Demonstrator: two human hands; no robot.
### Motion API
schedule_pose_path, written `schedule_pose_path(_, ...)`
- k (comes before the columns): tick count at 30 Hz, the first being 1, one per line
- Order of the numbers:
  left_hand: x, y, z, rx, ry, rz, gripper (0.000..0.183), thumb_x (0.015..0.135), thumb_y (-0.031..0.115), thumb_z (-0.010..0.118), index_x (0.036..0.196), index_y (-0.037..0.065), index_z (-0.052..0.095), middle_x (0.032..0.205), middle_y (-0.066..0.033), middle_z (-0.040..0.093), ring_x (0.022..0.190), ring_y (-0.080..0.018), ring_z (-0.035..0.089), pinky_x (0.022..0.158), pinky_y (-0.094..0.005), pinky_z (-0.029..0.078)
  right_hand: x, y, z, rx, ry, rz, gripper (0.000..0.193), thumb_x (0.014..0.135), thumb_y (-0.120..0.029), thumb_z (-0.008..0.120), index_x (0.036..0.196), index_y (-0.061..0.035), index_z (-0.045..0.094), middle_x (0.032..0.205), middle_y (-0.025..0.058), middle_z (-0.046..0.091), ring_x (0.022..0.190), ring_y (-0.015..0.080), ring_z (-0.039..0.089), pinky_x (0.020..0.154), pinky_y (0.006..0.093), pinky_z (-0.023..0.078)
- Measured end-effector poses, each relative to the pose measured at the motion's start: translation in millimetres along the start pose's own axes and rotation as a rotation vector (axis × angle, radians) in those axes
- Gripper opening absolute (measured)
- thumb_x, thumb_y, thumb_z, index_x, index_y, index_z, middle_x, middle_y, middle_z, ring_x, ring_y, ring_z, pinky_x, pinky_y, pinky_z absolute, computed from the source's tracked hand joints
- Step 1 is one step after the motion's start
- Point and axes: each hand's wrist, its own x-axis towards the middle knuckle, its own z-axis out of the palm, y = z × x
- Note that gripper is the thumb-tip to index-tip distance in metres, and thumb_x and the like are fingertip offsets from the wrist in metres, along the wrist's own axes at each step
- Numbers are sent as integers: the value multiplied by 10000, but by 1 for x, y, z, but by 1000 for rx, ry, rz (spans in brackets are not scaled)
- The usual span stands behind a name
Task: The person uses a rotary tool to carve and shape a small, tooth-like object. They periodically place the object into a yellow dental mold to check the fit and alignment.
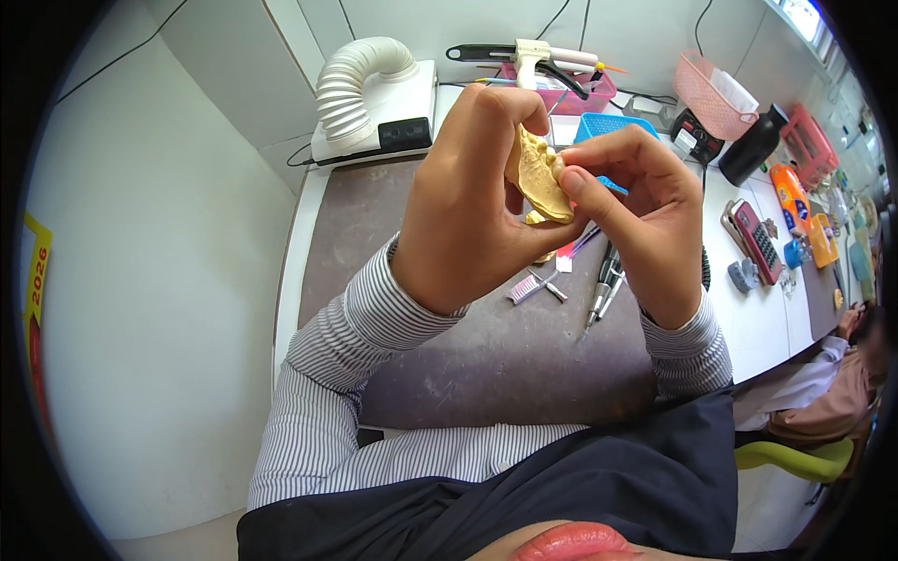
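Note:
My left hand [458,187] is closed round a yellow plaster dental model [540,182], held up above the desk with its row of teeth toward my right hand. My right hand [645,206] has thumb and index fingertip pinched at a small whitish tooth piece [557,166] on the model's edge. Whether that piece is separate from the model I cannot tell. Below the hands lie a dark pen-shaped handpiece [603,290] and a small pink and white item [526,288]. More yellow plaster [544,259] shows partly behind my left hand.
On the brown desk mat [449,374], a white extractor with a ribbed hose [341,98] stands back left. Behind are a pink tray [594,101] and a blue basket [613,123]. To the right are a black bottle [756,145] and phone [756,241]; another person [823,397] sits beyond.

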Motion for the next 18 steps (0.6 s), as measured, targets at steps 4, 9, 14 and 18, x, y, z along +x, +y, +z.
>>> schedule_pose_path(4,-1,0,1,57,24,46,492,555,74,745,923,57,419,831,-66,451,664,-171,499,467,-257,442,-1,1,1,24,-6,20,111,766,-60,599,837,14,559,818,70,590,784,111,584,709,238,496)
schedule_pose_path(9,-2,-4,2,101,52,124,506,544,84,755,928,58,426,838,-70,455,676,-186,499,476,-258,447,0,-1,-2,48,-52,80,126,780,-78,589,860,15,561,833,73,592,810,119,578,730,243,474)
schedule_pose_path(14,-1,-3,1,114,82,155,519,537,100,765,928,52,426,834,-72,453,685,-192,498,501,-267,442,0,1,0,188,-51,89,130,791,-73,572,892,7,559,865,68,581,862,122,559,763,244,449)
schedule_pose_path(18,0,-9,1,86,111,170,539,532,131,780,923,48,418,817,-72,441,675,-174,495,513,-255,433,-2,-1,4,188,-12,50,139,789,-48,565,920,0,553,940,64,554,895,118,542,779,250,446)
